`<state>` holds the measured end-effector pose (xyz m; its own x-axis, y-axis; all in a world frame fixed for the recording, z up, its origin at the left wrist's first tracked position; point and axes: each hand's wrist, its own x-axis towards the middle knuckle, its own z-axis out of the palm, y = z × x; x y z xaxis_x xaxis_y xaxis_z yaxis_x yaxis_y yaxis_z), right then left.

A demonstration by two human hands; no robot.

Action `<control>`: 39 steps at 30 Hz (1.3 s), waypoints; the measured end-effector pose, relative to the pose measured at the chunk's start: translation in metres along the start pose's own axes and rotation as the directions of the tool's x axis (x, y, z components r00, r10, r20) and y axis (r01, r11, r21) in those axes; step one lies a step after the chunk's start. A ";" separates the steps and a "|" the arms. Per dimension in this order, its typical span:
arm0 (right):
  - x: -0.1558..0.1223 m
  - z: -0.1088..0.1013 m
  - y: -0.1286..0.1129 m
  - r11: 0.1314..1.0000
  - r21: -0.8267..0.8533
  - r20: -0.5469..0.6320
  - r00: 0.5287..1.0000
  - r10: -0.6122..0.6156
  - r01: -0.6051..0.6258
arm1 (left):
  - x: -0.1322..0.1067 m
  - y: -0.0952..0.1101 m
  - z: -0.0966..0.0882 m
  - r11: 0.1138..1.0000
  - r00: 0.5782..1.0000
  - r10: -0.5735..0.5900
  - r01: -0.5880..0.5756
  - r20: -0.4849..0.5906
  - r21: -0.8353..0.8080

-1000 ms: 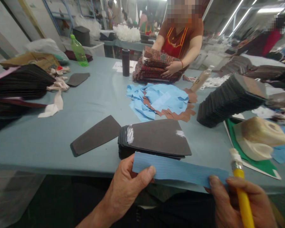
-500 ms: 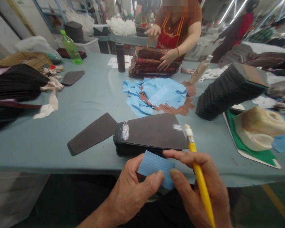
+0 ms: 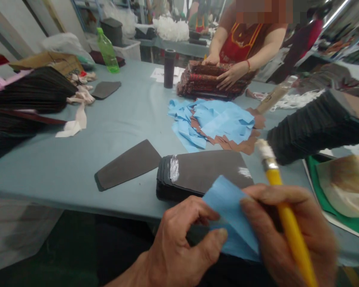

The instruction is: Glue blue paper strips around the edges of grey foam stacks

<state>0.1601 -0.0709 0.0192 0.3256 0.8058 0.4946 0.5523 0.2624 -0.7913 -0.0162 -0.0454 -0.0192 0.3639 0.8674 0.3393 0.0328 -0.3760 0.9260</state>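
Note:
My right hand pinches a blue sheet piece between thumb and finger. That same hand carries a yellow-handled brush, its bristles up and whitish. My left hand is at the blue piece's left edge, thumb and forefinger apart with a gap between them; the fingertips touch or nearly touch the piece. Just beyond both hands lies a stack of dark tapered panels, with white smears near both ends of the top one. A single dark panel lies flat to its left.
Blue and brown cut pieces are heaped behind the stack. A tall dark stack leans at the right, by a cream-coloured container. A co-worker's hands rest on a reddish bundle across the table.
The blue piece now appears opened out larger, held in my right hand, while my left thumb and finger have come apart. The view has shifted left. The co-worker's raised hand has come down onto the bundle.

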 end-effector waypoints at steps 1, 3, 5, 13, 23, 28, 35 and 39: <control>0.011 -0.007 -0.001 0.999 -0.014 -0.022 0.999 0.042 -0.042 | -0.001 -0.003 -0.001 0.981 0.989 0.147 -0.143 -0.015 0.133; 0.033 -0.015 -0.001 0.997 -0.043 -0.032 0.997 0.064 -0.065 | -0.001 -0.008 -0.003 0.891 0.946 0.323 -0.311 0.019 0.332; 0.052 -0.013 -0.001 0.999 -0.029 0.050 0.998 0.039 -0.038 | 0.000 -0.012 -0.004 0.836 0.939 0.341 -0.326 0.049 0.441; 0.078 0.044 0.002 0.993 0.109 0.485 0.874 -0.023 -0.034 | 0.004 -0.019 -0.003 0.800 0.979 0.181 -0.203 0.096 0.564; 0.096 0.061 0.026 0.995 0.077 0.781 0.624 -0.020 -0.064 | 0.004 -0.022 0.001 0.745 0.980 0.191 -0.178 0.051 0.642; 0.100 0.065 0.031 0.996 0.091 0.807 0.587 -0.062 -0.020 | 0.004 -0.024 0.001 0.735 0.976 0.213 -0.187 0.040 0.651; 0.108 0.066 0.036 0.996 0.086 0.820 0.568 -0.070 -0.001 | 0.003 -0.024 0.000 0.721 0.974 0.226 -0.188 0.030 0.667; 0.110 0.068 0.038 0.996 0.087 0.817 0.570 -0.085 0.024 | 0.003 -0.024 0.000 0.722 0.976 0.217 -0.181 0.030 0.668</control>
<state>0.1647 0.0640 0.0196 -0.4884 0.8708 0.0555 0.4908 0.3268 -0.8077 -0.0161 -0.0339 -0.0406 0.3899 0.7550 0.5272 0.5793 -0.6461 0.4969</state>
